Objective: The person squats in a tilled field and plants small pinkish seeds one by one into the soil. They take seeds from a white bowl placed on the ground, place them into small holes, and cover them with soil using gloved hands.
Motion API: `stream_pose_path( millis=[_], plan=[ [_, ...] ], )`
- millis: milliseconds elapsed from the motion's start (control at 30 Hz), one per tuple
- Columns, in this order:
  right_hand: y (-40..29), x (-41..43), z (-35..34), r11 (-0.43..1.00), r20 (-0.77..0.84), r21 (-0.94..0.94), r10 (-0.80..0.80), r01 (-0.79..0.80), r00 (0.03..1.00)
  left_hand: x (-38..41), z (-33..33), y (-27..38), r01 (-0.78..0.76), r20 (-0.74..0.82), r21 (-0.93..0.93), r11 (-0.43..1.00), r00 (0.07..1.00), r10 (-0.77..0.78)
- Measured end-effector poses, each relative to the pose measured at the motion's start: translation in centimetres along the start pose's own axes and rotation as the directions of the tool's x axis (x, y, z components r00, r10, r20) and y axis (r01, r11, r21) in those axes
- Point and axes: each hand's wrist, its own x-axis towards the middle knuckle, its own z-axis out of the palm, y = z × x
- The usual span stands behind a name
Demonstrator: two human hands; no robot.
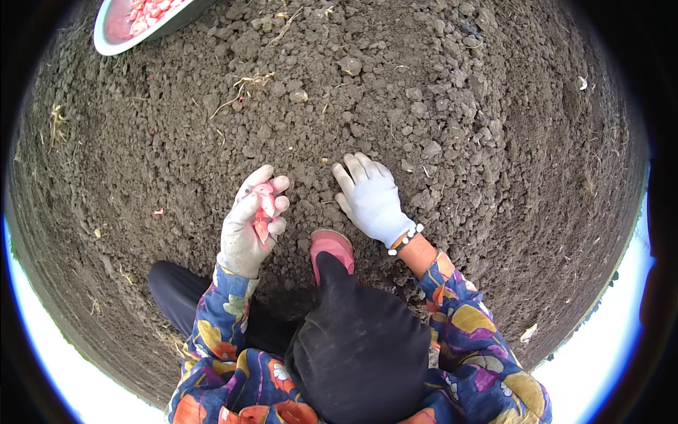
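My left hand (244, 228), in a pale, soil-marked glove, is curled palm up around several pink-coated garlic cloves (263, 204). The cloves lie between its thumb and bent fingers, a little above the ground. On the right, my right hand (369, 199) wears a white glove and faces palm down. Its fingertips rest on or just over the crumbly brown soil (318, 132); whether anything lies under them is hidden. A bracelet with white beads (407, 239) circles the right wrist.
At the upper left stands a pale-rimmed basin (108, 49) holding more pink cloves (153, 11). My pink shoe (332, 245) is planted between the hands. Dry roots (249, 82) and clods (349, 65) lie on the soil. A small pink fragment (158, 211) sits left of my left hand.
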Motion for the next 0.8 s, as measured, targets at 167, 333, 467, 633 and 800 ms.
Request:
stream_pose_path(
  millis=[167,333,467,633,800],
  plan=[
    [-0.9,-4.6,-1.7,1.000,0.200,-0.017,0.016,-0.013,0.980,-1.1,-0.5,0.6,0.025,0.020,-0.069,0.997,1.000,-0.023],
    [-1.5,-5.7,-3.2,0.996,0.333,-0.090,0.014,0.016,0.943,-1.9,-2.3,-0.4,0.058,-0.046,-0.054,0.997,0.997,-0.060],
    [-2.2,-1.1,-3.2,1.000,0.086,0.020,0.017,-0.019,0.996,-2.3,-2.6,-1.3,0.097,-0.077,-0.009,0.995,0.992,-0.097],
    [-1.0,-0.7,-0.4,0.999,0.167,0.034,-0.029,0.024,0.986,-2.2,-0.8,-1.1,0.136,-0.098,0.077,0.988,0.987,-0.128],
    [-0.7,-4.3,-2.5,0.998,0.304,-0.021,-0.055,0.064,0.951,-1.9,-1.7,-0.5,0.100,-0.110,0.064,0.993,0.990,-0.093]
  ],
)
